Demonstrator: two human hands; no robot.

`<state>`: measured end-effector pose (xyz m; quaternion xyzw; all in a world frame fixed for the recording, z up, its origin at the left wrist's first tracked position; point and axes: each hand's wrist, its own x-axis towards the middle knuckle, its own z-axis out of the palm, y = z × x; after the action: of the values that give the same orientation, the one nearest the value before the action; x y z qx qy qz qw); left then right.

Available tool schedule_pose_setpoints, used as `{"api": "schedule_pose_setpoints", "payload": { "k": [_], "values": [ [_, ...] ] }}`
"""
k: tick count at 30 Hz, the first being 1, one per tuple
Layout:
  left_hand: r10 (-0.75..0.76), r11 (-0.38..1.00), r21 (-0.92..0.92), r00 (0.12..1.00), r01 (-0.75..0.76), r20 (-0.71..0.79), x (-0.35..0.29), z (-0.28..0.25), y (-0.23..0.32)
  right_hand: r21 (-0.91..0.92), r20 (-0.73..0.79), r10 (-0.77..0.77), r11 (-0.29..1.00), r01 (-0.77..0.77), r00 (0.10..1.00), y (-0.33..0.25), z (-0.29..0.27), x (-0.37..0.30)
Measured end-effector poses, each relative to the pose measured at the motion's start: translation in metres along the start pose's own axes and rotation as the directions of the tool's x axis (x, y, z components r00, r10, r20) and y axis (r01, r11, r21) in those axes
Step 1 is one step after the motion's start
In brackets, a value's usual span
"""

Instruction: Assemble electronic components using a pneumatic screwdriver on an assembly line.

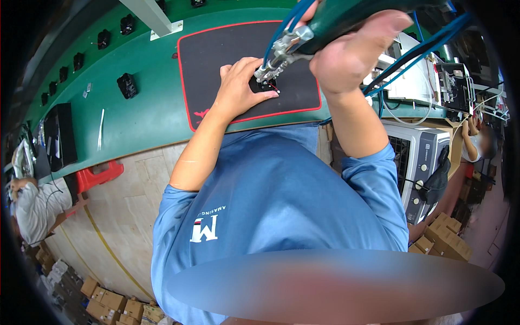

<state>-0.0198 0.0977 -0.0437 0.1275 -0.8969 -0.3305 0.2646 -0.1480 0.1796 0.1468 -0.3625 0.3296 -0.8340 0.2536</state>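
My right hand is wrapped round the dark green body of a power screwdriver with a metal nose and blue hoses. Its tip points down at a small black part with a thin red wire. Thumb and fingers of my left hand are closed about that part, pressing it to a black mat with a red border. Whether the tip touches the part is hard to make out. The part's underside and much of its left side are hidden by my hand.
The mat lies on a green workbench. A black wrapped part and a black box sit to the left, with several black parts on a green strip behind. A metal post stands at the back. Co-workers sit far left and far right.
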Motion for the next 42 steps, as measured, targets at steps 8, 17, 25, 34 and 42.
{"api": "schedule_pose_setpoints", "payload": {
  "k": [8, 17, 25, 34, 42],
  "values": [
    [0.023, 1.0, -0.014, 1.0, -0.023, -0.019, 0.002, -0.001, 0.002, -0.202, 0.051, -0.002, 0.979, 0.012, 0.999, 0.061, -0.047, -0.024],
    [0.0, 1.0, 0.019, 1.0, 0.0, 0.001, -0.001, 0.0, -0.001, -0.018, -0.174, 0.067, 0.997, -0.071, 0.982, 0.041, -0.017, -0.019],
    [-0.014, 1.0, 0.006, 1.0, 0.014, 0.006, -0.002, -0.001, 0.001, -0.058, -0.092, 0.088, 0.994, -0.094, 0.992, -0.021, 0.024, 0.003],
    [0.026, 1.0, 0.007, 0.999, -0.025, -0.033, 0.001, -0.001, 0.002, -0.036, -0.036, 0.044, 0.998, -0.045, 0.998, 0.034, -0.015, -0.012],
    [0.031, 1.0, 0.006, 0.999, -0.031, -0.031, 0.001, 0.0, 0.001, -0.158, -0.125, -0.017, 0.987, -0.003, 0.992, 0.041, -0.021, -0.011]
  ]
}}
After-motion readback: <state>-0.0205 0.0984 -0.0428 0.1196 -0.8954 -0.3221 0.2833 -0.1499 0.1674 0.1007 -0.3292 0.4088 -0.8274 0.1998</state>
